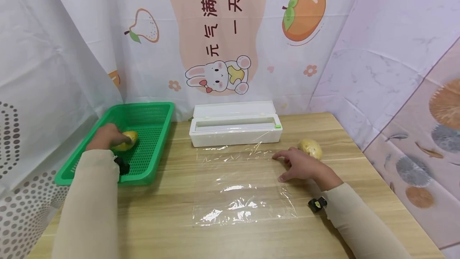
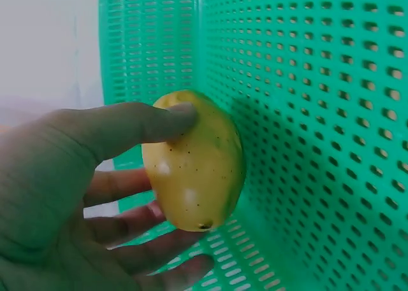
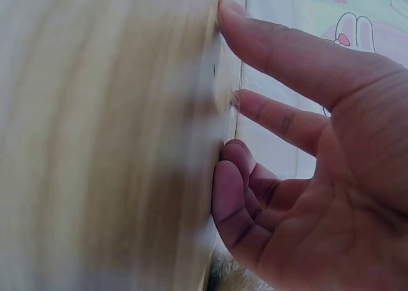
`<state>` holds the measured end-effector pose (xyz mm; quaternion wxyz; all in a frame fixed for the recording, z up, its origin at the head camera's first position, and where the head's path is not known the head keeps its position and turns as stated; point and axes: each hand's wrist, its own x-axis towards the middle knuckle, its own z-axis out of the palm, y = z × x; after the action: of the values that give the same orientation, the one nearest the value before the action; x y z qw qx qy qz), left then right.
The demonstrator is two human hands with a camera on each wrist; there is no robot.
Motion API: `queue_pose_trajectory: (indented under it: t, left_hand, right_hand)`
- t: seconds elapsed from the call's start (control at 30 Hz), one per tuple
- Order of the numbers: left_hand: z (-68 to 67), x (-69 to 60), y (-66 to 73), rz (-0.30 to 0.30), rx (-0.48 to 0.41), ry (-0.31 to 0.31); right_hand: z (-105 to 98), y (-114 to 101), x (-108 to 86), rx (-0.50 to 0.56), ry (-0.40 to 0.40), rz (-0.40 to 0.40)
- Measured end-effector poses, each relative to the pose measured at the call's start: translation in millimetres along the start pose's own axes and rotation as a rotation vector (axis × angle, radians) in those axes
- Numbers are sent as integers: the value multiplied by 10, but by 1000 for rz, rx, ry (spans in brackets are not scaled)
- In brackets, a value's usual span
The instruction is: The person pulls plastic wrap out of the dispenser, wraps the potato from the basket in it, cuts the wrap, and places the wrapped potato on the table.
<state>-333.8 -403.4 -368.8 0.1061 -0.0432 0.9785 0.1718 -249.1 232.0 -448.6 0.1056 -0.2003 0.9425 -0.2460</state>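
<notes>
A yellow mango (image 2: 197, 170) with small dark specks is in the green basket (image 1: 163, 139). My left hand (image 1: 105, 136) grips it, the thumb across its upper side and the fingers behind and below. A sheet of clear plastic wrap (image 1: 233, 189) lies spread over the table in front of the white wrap dispenser (image 1: 235, 136). At the sheet's upper right edge rests my right hand (image 1: 301, 165), index finger and thumb stretched out, the other fingers loosely bent. Just behind that hand sits a yellow fruit (image 1: 311, 148) with a shiny surface, seemingly wrapped in film.
The dispenser's lid (image 1: 233, 109) is raised, and a small green piece (image 1: 278, 126) sits at its right end. Printed curtains (image 1: 151, 71) hang behind and beside the wooden table (image 1: 161, 219). Black bands (image 1: 318, 204) circle the wrists.
</notes>
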Motion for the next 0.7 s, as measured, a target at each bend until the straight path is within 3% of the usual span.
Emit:
queue_pose_trajectory:
  t: [0.3, 0.5, 0.7]
  left_hand:
    - [-152, -56, 74, 14, -195, 101]
    - [-367, -180, 259, -38, -338, 230]
    - [-450, -317, 481, -74, -495, 327]
  right_hand:
    - [-3, -5, 2, 0, -8, 21]
    - [11, 23, 14, -3, -7, 15]
    - [16, 27, 14, -8, -8, 20]
